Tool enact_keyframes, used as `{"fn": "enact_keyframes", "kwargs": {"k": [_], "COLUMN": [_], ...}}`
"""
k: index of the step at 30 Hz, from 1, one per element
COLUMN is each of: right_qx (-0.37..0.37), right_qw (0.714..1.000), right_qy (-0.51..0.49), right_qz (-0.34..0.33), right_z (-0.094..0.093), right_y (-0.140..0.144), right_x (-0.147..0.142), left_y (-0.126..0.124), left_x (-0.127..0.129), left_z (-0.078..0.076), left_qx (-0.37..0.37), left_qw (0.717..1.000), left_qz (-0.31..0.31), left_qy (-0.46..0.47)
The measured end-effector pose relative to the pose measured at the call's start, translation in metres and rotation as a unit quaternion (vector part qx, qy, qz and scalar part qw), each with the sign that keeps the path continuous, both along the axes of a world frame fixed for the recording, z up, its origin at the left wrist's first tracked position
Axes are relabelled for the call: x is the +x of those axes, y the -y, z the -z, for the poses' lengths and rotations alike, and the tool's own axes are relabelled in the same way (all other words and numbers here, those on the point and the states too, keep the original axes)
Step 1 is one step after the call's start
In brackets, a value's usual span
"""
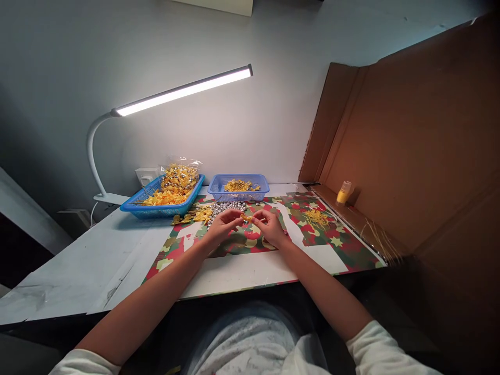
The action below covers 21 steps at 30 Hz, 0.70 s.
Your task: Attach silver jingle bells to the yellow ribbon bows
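Both of my hands meet over the middle of the table, fingertips almost together. Between them is a small yellow petal-like piece (247, 219). My left hand (226, 223) pinches its left side, and my right hand (269, 225) pinches the other side. Just behind my fingers lies a pile of silvery beads (228, 207). Left of the beads is a heap of yellow petal-like pieces (199, 214) with thin stems. Fine detail of the held piece is too small to make out.
At the back left stands a blue basket (156, 211) heaped with yellow pieces; a smaller blue basket (238, 196) sits at the back centre. Yellow strands (317, 219) and a small yellow-filled bottle (344, 193) are on the right, beside a cardboard wall (410, 135). A lamp (183, 92) hangs above.
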State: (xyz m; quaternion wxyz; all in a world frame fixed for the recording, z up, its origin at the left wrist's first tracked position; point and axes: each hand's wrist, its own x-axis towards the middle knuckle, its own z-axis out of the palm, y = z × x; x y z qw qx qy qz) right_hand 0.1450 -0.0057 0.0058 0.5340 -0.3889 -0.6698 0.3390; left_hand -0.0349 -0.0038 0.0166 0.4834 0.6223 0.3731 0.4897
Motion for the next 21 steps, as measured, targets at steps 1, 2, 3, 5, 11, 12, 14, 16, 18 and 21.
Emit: {"fn": "enact_keyframes", "kwargs": {"k": [1,2,3,5,11,12,14,16,18,21], "right_qx": [0.001,0.001,-0.002,-0.008,0.098,0.130,0.179,0.208,0.228,0.253], "right_qw": [1.000,1.000,1.000,1.000,0.994,0.990,0.982,0.975,0.970,0.963], "right_qy": [-0.003,-0.008,-0.012,-0.020,0.026,0.040,0.061,0.075,0.085,0.091], "right_qz": [0.000,0.000,0.001,0.006,0.031,0.030,0.025,0.017,0.012,0.024], "right_z": [0.000,-0.001,-0.001,-0.002,-0.003,-0.004,-0.004,-0.004,-0.003,-0.001], "right_y": [0.000,0.000,0.000,0.001,0.006,0.008,0.011,0.012,0.013,0.011], "right_x": [0.000,-0.001,-0.001,-0.002,0.002,0.004,0.006,0.006,0.006,0.005], "left_y": [0.000,0.000,-0.001,-0.002,0.002,0.004,0.007,0.007,0.007,0.005], "left_x": [-0.001,-0.001,-0.001,-0.002,-0.004,-0.004,-0.003,-0.001,0.000,0.002], "left_z": [0.000,0.000,0.001,0.002,-0.002,-0.003,-0.005,-0.005,-0.003,-0.003], "left_qx": [0.011,0.020,0.028,0.042,0.090,0.086,0.064,0.041,0.027,0.021], "left_qw": [1.000,1.000,0.999,0.998,0.994,0.995,0.998,0.999,0.999,1.000], "left_qz": [-0.002,-0.006,-0.012,-0.025,-0.047,-0.035,-0.002,0.020,0.024,0.020], "left_qy": [-0.011,-0.019,-0.024,-0.027,-0.035,-0.034,-0.027,-0.018,-0.007,-0.010]}}
